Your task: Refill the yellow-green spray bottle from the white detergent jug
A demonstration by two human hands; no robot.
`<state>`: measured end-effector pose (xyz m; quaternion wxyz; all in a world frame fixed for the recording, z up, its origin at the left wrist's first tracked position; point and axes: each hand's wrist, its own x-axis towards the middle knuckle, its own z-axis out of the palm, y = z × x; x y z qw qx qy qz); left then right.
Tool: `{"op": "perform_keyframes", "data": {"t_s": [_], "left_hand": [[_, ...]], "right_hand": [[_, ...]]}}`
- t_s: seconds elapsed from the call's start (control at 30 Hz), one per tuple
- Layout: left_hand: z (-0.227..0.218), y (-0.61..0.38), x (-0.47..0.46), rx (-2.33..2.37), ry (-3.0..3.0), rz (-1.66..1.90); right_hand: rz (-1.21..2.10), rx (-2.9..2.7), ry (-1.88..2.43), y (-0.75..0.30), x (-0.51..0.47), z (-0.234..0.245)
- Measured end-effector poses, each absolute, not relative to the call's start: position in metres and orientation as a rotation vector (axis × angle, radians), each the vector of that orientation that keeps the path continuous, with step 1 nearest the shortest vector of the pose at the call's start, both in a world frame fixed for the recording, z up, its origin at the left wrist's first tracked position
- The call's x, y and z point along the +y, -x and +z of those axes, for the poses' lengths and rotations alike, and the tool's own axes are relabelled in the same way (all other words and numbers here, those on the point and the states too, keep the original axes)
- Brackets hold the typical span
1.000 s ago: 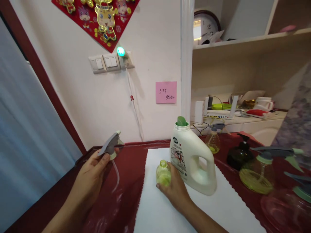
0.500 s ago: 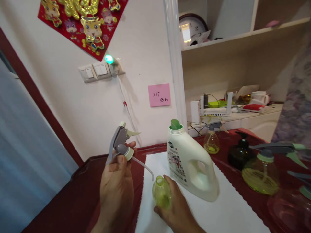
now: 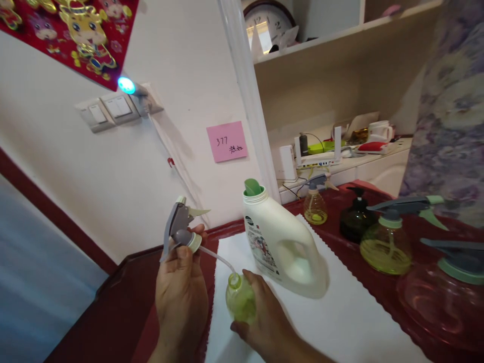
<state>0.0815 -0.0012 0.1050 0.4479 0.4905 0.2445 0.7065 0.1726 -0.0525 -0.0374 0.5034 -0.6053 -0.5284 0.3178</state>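
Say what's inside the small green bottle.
The dip tube of the spray head sits in the mouth of the small green bottle. The right hand covers its lower side; liquid cannot be told.

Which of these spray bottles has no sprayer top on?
The small green bottle in the right hand: its neck is bare, the sprayer held in the left hand. The three other bottles wear theirs.

Home: wall clock (image 3: 269,24), cluttered shelf (image 3: 381,169)
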Motion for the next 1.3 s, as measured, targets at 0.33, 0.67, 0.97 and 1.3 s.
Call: {"op": "perform_keyframes", "data": {"t_s": [0.33, 0.67, 0.97, 1.3], "left_hand": [[0.043, -0.062, -0.003, 1.051, -1.374, 1.431], [-0.001, -0.054, -0.003, 1.05, -1.354, 1.265], [0.003, -0.052, 0.0, 1.0, -1.459, 1.331], [-0.002, -0.052, 0.0, 0.994, -1.607, 1.32]], "right_hand": [[0.747, -1.255, 1.459, -0.171, -0.052, -0.038], [0.705, -1.276, 1.453, -0.173, -0.048, -0.041], [0.699, -1.305, 1.471, -0.173, -0.049, -0.047], [0.711, -1.302, 1.444, -0.172, -0.049, -0.047]]}}
